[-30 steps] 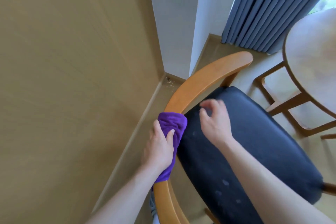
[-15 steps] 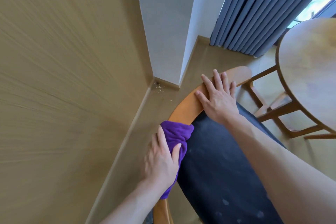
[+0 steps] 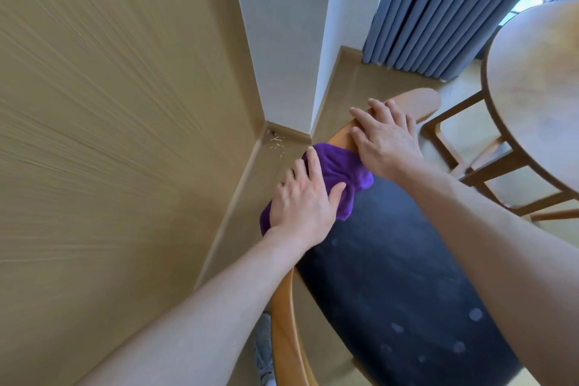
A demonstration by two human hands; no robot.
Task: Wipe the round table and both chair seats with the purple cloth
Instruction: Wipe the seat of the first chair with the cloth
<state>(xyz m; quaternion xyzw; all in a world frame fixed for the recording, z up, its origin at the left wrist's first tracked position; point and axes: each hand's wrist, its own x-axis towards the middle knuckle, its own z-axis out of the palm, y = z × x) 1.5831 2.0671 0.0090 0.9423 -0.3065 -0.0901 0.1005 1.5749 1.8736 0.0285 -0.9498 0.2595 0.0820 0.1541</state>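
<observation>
Panelling of tan wood grain (image 3: 109, 135) fills the left side, meeting a white wall corner (image 3: 282, 41) and grey pleated curtains (image 3: 454, 9) at upper right. Round wooden table (image 3: 539, 97) stands at the right edge, near the chair. Dark padded chair seat (image 3: 407, 276) carries pale spots toward its lower part. Curved wooden chair backrest rail (image 3: 285, 332) arcs around the seat. Left hand (image 3: 302, 199) presses the crumpled purple cloth (image 3: 336, 172) onto the rail, fingers spread over it and thumb alongside. Right hand (image 3: 387, 135) lies flat on the rail just beyond the cloth, fingers extended, grasping nothing.
</observation>
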